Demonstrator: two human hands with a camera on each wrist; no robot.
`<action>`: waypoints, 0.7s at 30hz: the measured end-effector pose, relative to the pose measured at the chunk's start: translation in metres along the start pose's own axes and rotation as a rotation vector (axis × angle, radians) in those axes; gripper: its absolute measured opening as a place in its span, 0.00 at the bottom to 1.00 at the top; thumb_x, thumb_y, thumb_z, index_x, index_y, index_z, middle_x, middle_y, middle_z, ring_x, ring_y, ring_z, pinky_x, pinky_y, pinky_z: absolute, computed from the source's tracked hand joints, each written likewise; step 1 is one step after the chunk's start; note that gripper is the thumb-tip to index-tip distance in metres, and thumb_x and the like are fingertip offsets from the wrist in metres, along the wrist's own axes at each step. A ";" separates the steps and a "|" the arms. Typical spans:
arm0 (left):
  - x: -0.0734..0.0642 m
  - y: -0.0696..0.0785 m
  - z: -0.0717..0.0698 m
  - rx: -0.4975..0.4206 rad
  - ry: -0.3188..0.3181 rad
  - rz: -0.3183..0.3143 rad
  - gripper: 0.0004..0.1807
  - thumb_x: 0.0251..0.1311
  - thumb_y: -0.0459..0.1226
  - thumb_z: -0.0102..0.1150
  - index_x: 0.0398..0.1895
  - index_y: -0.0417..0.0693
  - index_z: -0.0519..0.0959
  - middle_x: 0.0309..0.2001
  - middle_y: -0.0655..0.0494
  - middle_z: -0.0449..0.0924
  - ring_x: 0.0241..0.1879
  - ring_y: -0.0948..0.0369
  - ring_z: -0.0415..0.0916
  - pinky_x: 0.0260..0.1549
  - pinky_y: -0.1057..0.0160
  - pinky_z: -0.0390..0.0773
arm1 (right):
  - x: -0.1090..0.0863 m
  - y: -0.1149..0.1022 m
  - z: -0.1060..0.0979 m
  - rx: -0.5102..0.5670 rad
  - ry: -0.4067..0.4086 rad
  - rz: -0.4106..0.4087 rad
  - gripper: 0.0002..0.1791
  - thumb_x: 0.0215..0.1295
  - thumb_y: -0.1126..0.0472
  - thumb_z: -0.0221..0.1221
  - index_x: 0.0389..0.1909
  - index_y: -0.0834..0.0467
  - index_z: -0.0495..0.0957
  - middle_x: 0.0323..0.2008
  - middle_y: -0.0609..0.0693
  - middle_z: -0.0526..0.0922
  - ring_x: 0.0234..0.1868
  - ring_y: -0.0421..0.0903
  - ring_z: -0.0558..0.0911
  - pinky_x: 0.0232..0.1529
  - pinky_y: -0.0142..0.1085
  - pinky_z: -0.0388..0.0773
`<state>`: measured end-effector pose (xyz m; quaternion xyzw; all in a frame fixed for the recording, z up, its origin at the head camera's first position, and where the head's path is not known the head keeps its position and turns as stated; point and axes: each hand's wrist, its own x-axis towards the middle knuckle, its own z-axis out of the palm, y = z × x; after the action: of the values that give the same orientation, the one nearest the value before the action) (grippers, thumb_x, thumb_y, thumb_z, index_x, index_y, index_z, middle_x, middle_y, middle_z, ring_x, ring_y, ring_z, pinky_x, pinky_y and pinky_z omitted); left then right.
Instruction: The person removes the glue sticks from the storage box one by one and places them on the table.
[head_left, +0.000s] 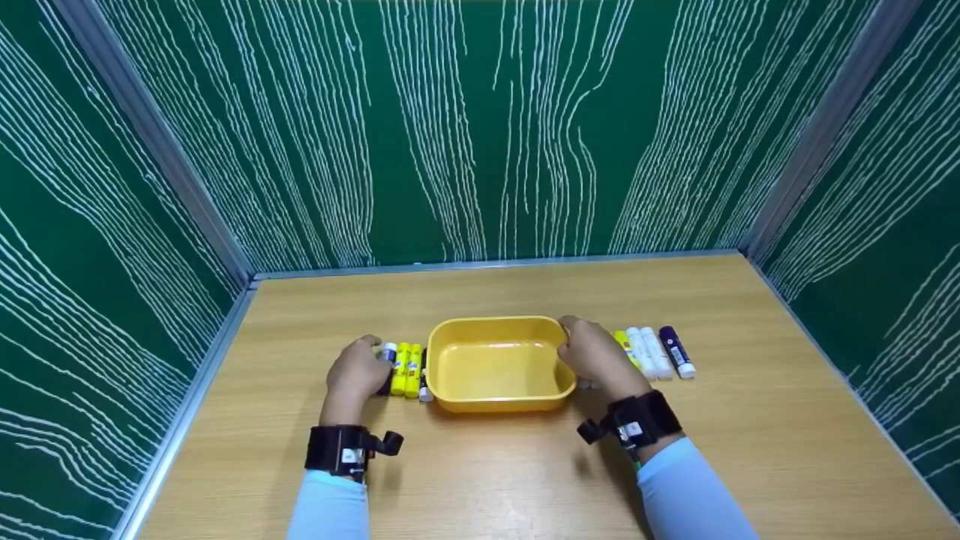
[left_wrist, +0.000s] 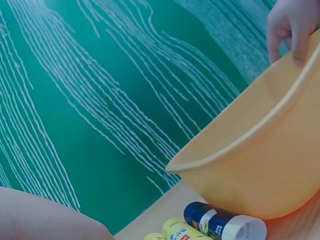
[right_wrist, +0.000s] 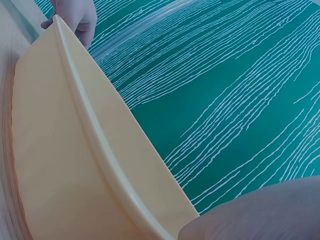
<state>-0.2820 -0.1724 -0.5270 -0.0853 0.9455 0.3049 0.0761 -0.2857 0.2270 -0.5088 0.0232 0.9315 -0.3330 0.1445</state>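
Observation:
A yellow plastic tub (head_left: 487,405) stands mid-table. My right hand (head_left: 596,352) grips its right rim, and from the left wrist view the fingers of that right hand (left_wrist: 295,30) hook over the edge. Left of the tub lies a row of glue sticks: a dark one with a white cap (head_left: 388,351), yellow ones (head_left: 401,367) and another dark one (head_left: 425,379) beside the tub wall. At the row's left end my left hand (head_left: 358,369) touches the outermost dark stick, its fingers pointing down in the right wrist view. Part of that stick is covered by the hand.
Right of the tub, more glue sticks lie side by side: a yellow one (head_left: 626,346), white ones (head_left: 646,352) and a dark one (head_left: 677,351). My right hand partly covers others. Green walls with white streaks (head_left: 495,150) enclose the wooden table (head_left: 495,480) at the back and sides.

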 end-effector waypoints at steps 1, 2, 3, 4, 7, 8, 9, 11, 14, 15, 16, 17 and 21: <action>0.000 0.000 0.000 -0.001 -0.001 0.002 0.33 0.75 0.35 0.59 0.82 0.42 0.74 0.77 0.35 0.79 0.73 0.38 0.81 0.68 0.37 0.81 | 0.000 0.000 0.000 -0.004 0.002 -0.003 0.35 0.82 0.67 0.54 0.88 0.59 0.65 0.59 0.70 0.87 0.23 0.52 0.87 0.21 0.41 0.86; 0.000 0.001 0.000 -0.006 -0.005 0.001 0.32 0.75 0.35 0.59 0.82 0.41 0.74 0.77 0.35 0.79 0.73 0.38 0.80 0.69 0.36 0.80 | 0.001 0.001 0.000 -0.006 0.005 -0.001 0.35 0.82 0.66 0.54 0.88 0.58 0.65 0.58 0.70 0.87 0.22 0.52 0.87 0.21 0.41 0.86; 0.000 0.001 0.000 -0.009 -0.009 0.002 0.32 0.76 0.35 0.59 0.82 0.41 0.74 0.78 0.35 0.79 0.74 0.38 0.79 0.70 0.36 0.80 | 0.001 0.001 0.001 -0.006 0.007 -0.002 0.35 0.82 0.67 0.54 0.87 0.58 0.65 0.58 0.69 0.87 0.22 0.52 0.87 0.20 0.41 0.85; 0.000 0.001 0.001 -0.012 -0.012 0.000 0.32 0.76 0.36 0.59 0.82 0.41 0.74 0.78 0.35 0.78 0.75 0.38 0.78 0.71 0.35 0.79 | 0.001 0.002 0.001 -0.014 0.013 -0.014 0.35 0.82 0.67 0.54 0.87 0.59 0.66 0.59 0.69 0.87 0.24 0.51 0.87 0.21 0.40 0.85; 0.002 0.000 0.001 -0.007 -0.012 0.002 0.31 0.78 0.38 0.59 0.82 0.41 0.75 0.78 0.36 0.78 0.77 0.37 0.77 0.75 0.35 0.77 | 0.002 0.003 0.001 -0.032 0.023 -0.039 0.34 0.81 0.67 0.54 0.86 0.60 0.67 0.62 0.69 0.86 0.33 0.52 0.90 0.24 0.39 0.87; 0.002 0.000 0.001 -0.004 -0.011 -0.001 0.31 0.78 0.38 0.59 0.81 0.41 0.75 0.78 0.36 0.79 0.77 0.37 0.77 0.75 0.35 0.77 | 0.002 0.003 0.001 -0.045 0.030 -0.050 0.33 0.81 0.66 0.55 0.85 0.60 0.68 0.63 0.68 0.86 0.36 0.53 0.90 0.26 0.39 0.87; 0.002 0.000 0.001 0.003 -0.008 -0.002 0.31 0.79 0.39 0.59 0.81 0.41 0.75 0.78 0.36 0.79 0.77 0.37 0.77 0.74 0.35 0.77 | 0.003 0.004 0.001 -0.054 0.035 -0.061 0.33 0.81 0.66 0.55 0.85 0.61 0.69 0.64 0.68 0.86 0.39 0.53 0.90 0.28 0.39 0.88; 0.001 0.002 0.000 0.011 0.000 -0.012 0.30 0.81 0.41 0.58 0.81 0.40 0.75 0.78 0.36 0.79 0.77 0.37 0.77 0.75 0.35 0.77 | 0.003 0.004 0.002 -0.056 0.033 -0.063 0.33 0.81 0.66 0.55 0.85 0.61 0.69 0.64 0.69 0.86 0.40 0.53 0.90 0.29 0.40 0.89; -0.002 0.007 -0.004 0.003 0.024 -0.021 0.30 0.83 0.43 0.57 0.82 0.40 0.74 0.78 0.35 0.78 0.78 0.36 0.76 0.74 0.34 0.77 | 0.002 0.002 0.003 -0.046 0.024 -0.051 0.33 0.82 0.65 0.56 0.85 0.60 0.68 0.64 0.69 0.85 0.34 0.52 0.90 0.27 0.41 0.89; -0.004 0.010 -0.005 -0.004 0.040 -0.017 0.30 0.84 0.44 0.58 0.82 0.40 0.74 0.78 0.35 0.78 0.78 0.36 0.76 0.74 0.34 0.77 | 0.002 0.002 0.002 -0.034 0.012 -0.039 0.33 0.83 0.64 0.55 0.86 0.60 0.67 0.64 0.69 0.85 0.32 0.52 0.90 0.26 0.41 0.88; -0.005 0.012 -0.006 -0.014 0.060 -0.007 0.30 0.84 0.44 0.58 0.82 0.40 0.75 0.77 0.34 0.78 0.77 0.36 0.76 0.73 0.34 0.78 | 0.002 0.001 0.002 -0.025 0.003 -0.026 0.33 0.84 0.63 0.56 0.86 0.59 0.67 0.63 0.69 0.85 0.30 0.52 0.89 0.25 0.41 0.88; -0.007 0.015 -0.007 -0.024 0.082 0.010 0.30 0.84 0.44 0.59 0.81 0.40 0.75 0.76 0.33 0.79 0.76 0.36 0.77 0.72 0.35 0.79 | 0.001 0.001 0.000 -0.024 -0.006 -0.016 0.33 0.85 0.62 0.56 0.87 0.59 0.66 0.63 0.69 0.85 0.30 0.52 0.89 0.26 0.41 0.88; -0.016 0.030 -0.010 -0.064 0.189 0.097 0.28 0.82 0.42 0.63 0.78 0.40 0.79 0.70 0.36 0.82 0.72 0.39 0.78 0.70 0.38 0.81 | -0.002 -0.001 -0.006 -0.068 0.023 0.001 0.34 0.88 0.51 0.60 0.87 0.56 0.66 0.61 0.67 0.88 0.35 0.54 0.92 0.38 0.49 0.93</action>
<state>-0.2736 -0.1525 -0.4994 -0.0704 0.9412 0.3290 -0.0310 -0.2852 0.2304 -0.5032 0.0228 0.9438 -0.3010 0.1345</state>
